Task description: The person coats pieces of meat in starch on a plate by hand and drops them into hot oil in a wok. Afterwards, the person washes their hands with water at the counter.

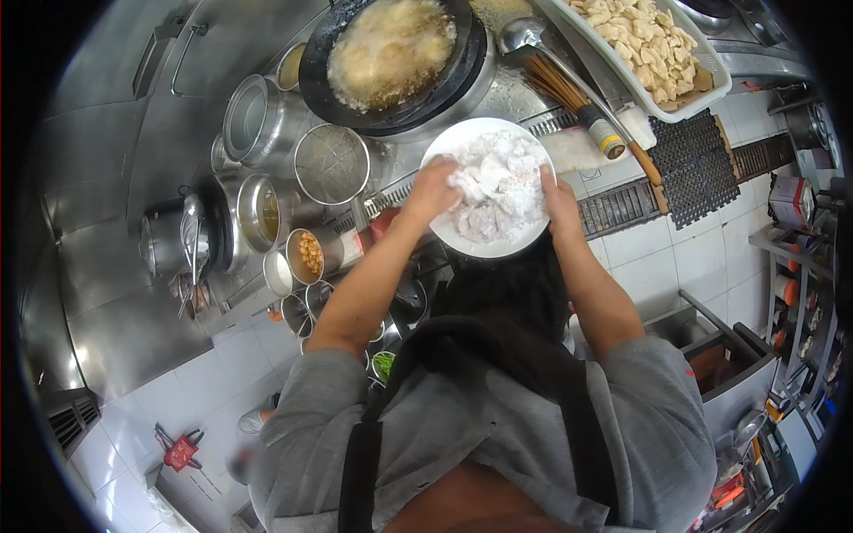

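A white plate (442, 233) holds several pieces of food (498, 191) thickly coated in white powder. My right hand (560, 206) grips the plate's right rim, thumb on top. Over the left rim, my left hand (433, 188) reaches in with curled fingers closed on some of the powdered pieces; its fingertips are white and partly hidden. Just beyond the plate stands a large black wok (320, 89), where pale food (391, 49) bubbles in oil.
A white basket (662, 111) of pale dumpling-like pieces stands at top right. A ladle (524, 34) and a bamboo brush (569, 93) lie beside the wok. Left are a wire strainer (331, 164), metal pots (258, 211) and a container of brown nuts or beans (311, 253).
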Available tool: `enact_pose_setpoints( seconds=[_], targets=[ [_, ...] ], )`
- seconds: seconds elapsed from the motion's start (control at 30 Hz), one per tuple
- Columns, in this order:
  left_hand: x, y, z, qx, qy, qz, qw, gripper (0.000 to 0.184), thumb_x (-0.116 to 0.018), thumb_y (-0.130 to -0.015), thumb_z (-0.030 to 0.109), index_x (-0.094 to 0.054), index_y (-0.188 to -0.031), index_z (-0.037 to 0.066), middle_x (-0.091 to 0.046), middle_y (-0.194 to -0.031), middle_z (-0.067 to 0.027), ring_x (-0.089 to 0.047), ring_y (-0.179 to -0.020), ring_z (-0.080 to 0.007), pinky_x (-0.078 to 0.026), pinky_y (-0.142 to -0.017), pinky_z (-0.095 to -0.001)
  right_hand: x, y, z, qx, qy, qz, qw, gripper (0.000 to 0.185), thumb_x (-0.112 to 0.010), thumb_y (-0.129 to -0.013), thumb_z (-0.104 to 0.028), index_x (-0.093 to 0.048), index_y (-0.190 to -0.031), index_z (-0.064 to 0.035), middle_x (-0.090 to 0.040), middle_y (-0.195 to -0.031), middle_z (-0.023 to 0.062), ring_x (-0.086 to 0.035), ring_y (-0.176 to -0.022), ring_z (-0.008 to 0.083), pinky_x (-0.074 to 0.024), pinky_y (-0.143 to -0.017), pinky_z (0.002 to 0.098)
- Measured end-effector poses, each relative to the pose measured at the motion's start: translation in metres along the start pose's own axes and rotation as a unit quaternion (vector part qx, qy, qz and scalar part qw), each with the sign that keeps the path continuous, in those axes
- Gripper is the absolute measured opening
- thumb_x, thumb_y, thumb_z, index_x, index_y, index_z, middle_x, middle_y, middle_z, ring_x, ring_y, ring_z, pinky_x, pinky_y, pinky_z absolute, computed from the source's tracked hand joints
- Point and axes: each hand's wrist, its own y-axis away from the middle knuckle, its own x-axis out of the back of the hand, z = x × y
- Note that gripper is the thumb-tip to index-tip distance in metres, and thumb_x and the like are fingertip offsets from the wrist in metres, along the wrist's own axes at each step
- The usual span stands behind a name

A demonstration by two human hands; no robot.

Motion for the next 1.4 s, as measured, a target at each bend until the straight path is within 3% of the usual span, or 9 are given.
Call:
enact_pose_setpoints(
  seconds=[0.07,0.23,0.3,0.53,0.63,0.8,1.0,1.23,1.4],
  targets=[
    [0.009,-0.004,-0.007,-0.003,0.095,0.093,0.991,0.040,-0.071,-0.065,0.012,-0.066,-0.104,0.005,-0.063,-0.109,-0.0166,-0.062,-0.098,-0.0338,-0.050,-0.084,-0.0365,0.000,0.003,-0.002,0.000,0.004,0.004,1.000,0.059,-0.054,-0.092,-0.045,-0.058,-0.119,0.0070,-0.063,-0.113,0.0175,-0.058,-0.102,0.0210,-0.0438,-0.089,0.0315],
    [0.053,-0.012,0.008,0.046,0.047,0.009,0.998,0.033,-0.067,-0.068,0.011,-0.066,-0.100,0.006,-0.064,-0.099,-0.0200,-0.062,-0.092,-0.0381,-0.050,-0.082,-0.0403,0.001,-0.005,0.004,-0.003,0.035,0.012,0.999,0.059,-0.053,-0.092,-0.045,-0.058,-0.121,0.0068,-0.062,-0.113,0.0185,-0.059,-0.101,0.0217,-0.0443,-0.089,0.0327],
    [0.058,-0.014,0.007,0.101,-0.032,-0.131,0.986,0.049,-0.068,-0.068,0.013,-0.062,-0.116,0.008,-0.064,-0.112,-0.0170,-0.061,-0.103,-0.0331,-0.047,-0.091,-0.0384,0.001,-0.004,0.004,0.005,0.028,0.012,1.000,0.059,-0.053,-0.092,-0.045,-0.057,-0.121,0.0071,-0.062,-0.113,0.0188,-0.059,-0.101,0.0221,-0.0443,-0.089,0.0328],
    [0.013,-0.005,0.020,0.057,-0.069,-0.119,0.989,0.076,-0.071,-0.067,0.021,-0.043,-0.138,0.018,-0.042,-0.135,-0.0258,-0.044,-0.124,-0.0371,-0.039,-0.102,-0.0415,-0.004,0.010,-0.011,0.001,-0.002,0.006,1.000,0.058,-0.054,-0.093,-0.044,-0.057,-0.120,0.0074,-0.063,-0.113,0.0188,-0.060,-0.100,0.0225,-0.0449,-0.088,0.0327],
    [0.020,-0.008,0.074,0.142,-0.150,-0.113,0.972,0.077,-0.072,-0.067,0.026,-0.042,-0.138,0.018,-0.042,-0.133,-0.0251,-0.041,-0.125,-0.0356,-0.042,-0.099,-0.0428,-0.005,0.011,-0.013,-0.005,-0.003,0.014,1.000,0.058,-0.054,-0.093,-0.043,-0.058,-0.120,0.0079,-0.063,-0.111,0.0182,-0.060,-0.098,0.0218,-0.0454,-0.087,0.0323],
    [0.012,-0.022,0.046,0.137,-0.160,-0.067,0.975,0.059,-0.073,-0.067,0.029,-0.057,-0.122,0.015,-0.060,-0.111,-0.0212,-0.059,-0.102,-0.0362,-0.050,-0.086,-0.0414,-0.006,0.010,-0.014,-0.018,-0.026,0.008,0.999,0.057,-0.055,-0.093,-0.042,-0.057,-0.119,0.0085,-0.064,-0.109,0.0176,-0.061,-0.096,0.0212,-0.0458,-0.086,0.0318],
    [0.039,-0.029,0.009,0.174,-0.011,-0.016,0.985,0.043,-0.069,-0.068,0.024,-0.067,-0.110,0.013,-0.065,-0.108,-0.0190,-0.063,-0.102,-0.0318,-0.049,-0.090,-0.0373,-0.003,0.004,-0.003,-0.003,-0.033,-0.002,0.999,0.056,-0.055,-0.093,-0.041,-0.058,-0.119,0.0086,-0.064,-0.109,0.0167,-0.061,-0.096,0.0200,-0.0459,-0.086,0.0312],
    [0.060,-0.032,0.010,0.207,0.096,-0.062,0.972,0.043,-0.067,-0.070,0.017,-0.065,-0.113,0.014,-0.064,-0.109,-0.0201,-0.062,-0.101,-0.0338,-0.049,-0.088,-0.0359,-0.003,0.003,-0.002,0.002,-0.039,-0.008,0.999,0.056,-0.056,-0.093,-0.042,-0.059,-0.118,0.0087,-0.065,-0.107,0.0163,-0.061,-0.095,0.0194,-0.0459,-0.085,0.0304],
    [0.051,-0.033,0.018,0.136,-0.011,-0.074,0.988,0.048,-0.064,-0.071,0.010,-0.062,-0.119,0.012,-0.064,-0.111,-0.0187,-0.062,-0.102,-0.0333,-0.049,-0.089,-0.0381,-0.004,0.010,-0.013,-0.007,-0.028,-0.001,1.000,0.056,-0.056,-0.092,-0.042,-0.059,-0.117,0.0086,-0.065,-0.107,0.0161,-0.061,-0.095,0.0192,-0.0458,-0.085,0.0300]
  ],
)
